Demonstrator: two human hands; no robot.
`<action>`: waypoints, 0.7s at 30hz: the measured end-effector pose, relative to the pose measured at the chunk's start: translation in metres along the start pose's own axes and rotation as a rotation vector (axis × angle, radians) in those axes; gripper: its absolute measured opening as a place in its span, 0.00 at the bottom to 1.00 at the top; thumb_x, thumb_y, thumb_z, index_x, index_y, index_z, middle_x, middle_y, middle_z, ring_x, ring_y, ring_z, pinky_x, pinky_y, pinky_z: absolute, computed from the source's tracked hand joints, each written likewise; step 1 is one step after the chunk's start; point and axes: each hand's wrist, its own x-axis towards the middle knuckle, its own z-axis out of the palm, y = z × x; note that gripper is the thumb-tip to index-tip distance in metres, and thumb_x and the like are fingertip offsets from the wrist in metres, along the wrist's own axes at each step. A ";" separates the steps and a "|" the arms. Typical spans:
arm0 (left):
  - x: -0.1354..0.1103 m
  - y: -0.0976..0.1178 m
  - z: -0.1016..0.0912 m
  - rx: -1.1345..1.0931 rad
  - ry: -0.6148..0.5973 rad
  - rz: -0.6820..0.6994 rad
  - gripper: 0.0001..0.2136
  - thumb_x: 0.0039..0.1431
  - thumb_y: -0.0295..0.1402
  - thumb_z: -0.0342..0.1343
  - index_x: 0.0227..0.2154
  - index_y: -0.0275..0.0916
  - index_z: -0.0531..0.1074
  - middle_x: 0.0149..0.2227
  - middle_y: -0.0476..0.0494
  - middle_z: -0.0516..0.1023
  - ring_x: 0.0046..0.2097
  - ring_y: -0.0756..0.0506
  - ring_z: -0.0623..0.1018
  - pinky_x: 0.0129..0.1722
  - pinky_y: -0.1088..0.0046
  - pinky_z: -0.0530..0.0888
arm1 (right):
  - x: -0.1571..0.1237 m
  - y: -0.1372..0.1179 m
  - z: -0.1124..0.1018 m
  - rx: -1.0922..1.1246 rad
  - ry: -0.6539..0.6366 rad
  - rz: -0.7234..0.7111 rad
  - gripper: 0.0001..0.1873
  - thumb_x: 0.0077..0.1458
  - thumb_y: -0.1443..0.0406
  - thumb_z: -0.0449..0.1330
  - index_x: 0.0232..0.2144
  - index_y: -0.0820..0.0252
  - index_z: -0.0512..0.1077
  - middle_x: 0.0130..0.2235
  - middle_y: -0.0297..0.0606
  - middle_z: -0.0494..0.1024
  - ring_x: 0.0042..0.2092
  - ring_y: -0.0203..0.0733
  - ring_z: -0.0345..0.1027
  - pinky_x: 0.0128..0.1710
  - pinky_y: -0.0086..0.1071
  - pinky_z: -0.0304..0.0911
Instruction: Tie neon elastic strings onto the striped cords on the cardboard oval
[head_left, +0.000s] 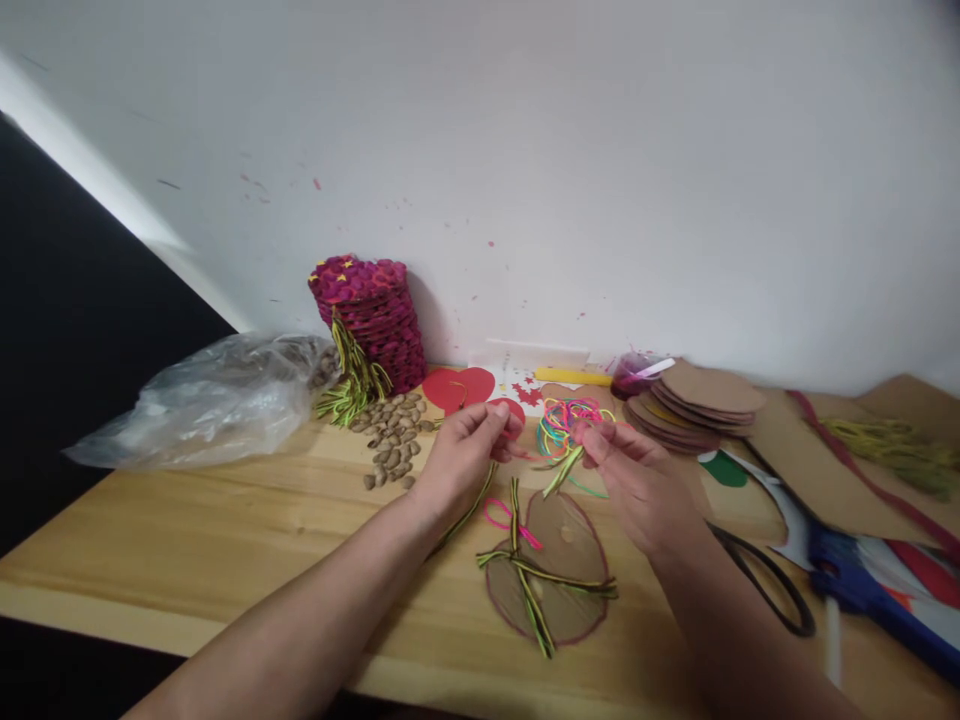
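Note:
Above the table, my left hand (472,445) is closed in a pinch on an orange-pink cord (531,457). That cord stretches across to my right hand (634,475), whose fingers pinch a short bundle of green and black yarn (564,470); the fingers hide where cord and yarn meet. Just behind the right hand lies a tangle of colourful cord (559,425). In front of both hands rests a heart-like cardboard piece (574,535) with a dark red edge. Green and black yarn strands (570,577) cross over it, and a bright pink cord loop (499,514) touches it.
Left: a clear plastic bag (217,405), a woven purple cylinder (375,325) with a yarn tassel, and several shells (394,440). Behind: red paper hearts (459,387) and a cup (636,375). Right: stacked cardboard rounds (709,395) and blue-handled scissors (862,585).

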 end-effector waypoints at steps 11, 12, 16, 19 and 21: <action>-0.009 0.001 0.003 -0.188 -0.123 -0.029 0.10 0.53 0.34 0.64 0.38 0.37 0.77 0.42 0.41 0.80 0.43 0.45 0.79 0.27 0.79 0.69 | -0.004 0.007 0.002 -0.228 -0.059 -0.040 0.13 0.50 0.54 0.67 0.32 0.55 0.78 0.36 0.35 0.78 0.40 0.43 0.68 0.45 0.37 0.60; -0.011 0.001 0.004 -0.199 -0.151 -0.052 0.11 0.54 0.34 0.63 0.40 0.37 0.76 0.43 0.40 0.79 0.44 0.44 0.80 0.27 0.79 0.69 | -0.004 0.007 0.004 -0.219 -0.069 -0.035 0.12 0.50 0.54 0.67 0.32 0.55 0.78 0.36 0.35 0.78 0.40 0.42 0.68 0.45 0.37 0.60; -0.015 0.000 0.008 -0.241 -0.202 -0.105 0.09 0.59 0.33 0.59 0.39 0.34 0.77 0.43 0.38 0.80 0.44 0.46 0.79 0.33 0.77 0.74 | -0.006 0.009 0.009 -0.192 -0.104 -0.007 0.12 0.50 0.54 0.67 0.31 0.56 0.77 0.36 0.35 0.78 0.40 0.42 0.68 0.44 0.38 0.61; -0.018 0.000 0.012 -0.308 -0.201 -0.161 0.08 0.59 0.30 0.58 0.39 0.34 0.77 0.41 0.39 0.80 0.40 0.48 0.79 0.35 0.74 0.77 | -0.007 0.012 0.012 -0.211 -0.122 -0.032 0.11 0.50 0.55 0.68 0.30 0.57 0.78 0.38 0.37 0.78 0.42 0.42 0.69 0.46 0.37 0.62; -0.019 -0.002 0.015 -0.335 -0.205 -0.209 0.07 0.59 0.30 0.58 0.39 0.33 0.76 0.37 0.41 0.79 0.35 0.49 0.79 0.34 0.74 0.77 | -0.009 0.013 0.013 -0.214 -0.124 -0.026 0.11 0.50 0.56 0.68 0.30 0.57 0.78 0.39 0.37 0.78 0.40 0.40 0.69 0.43 0.36 0.64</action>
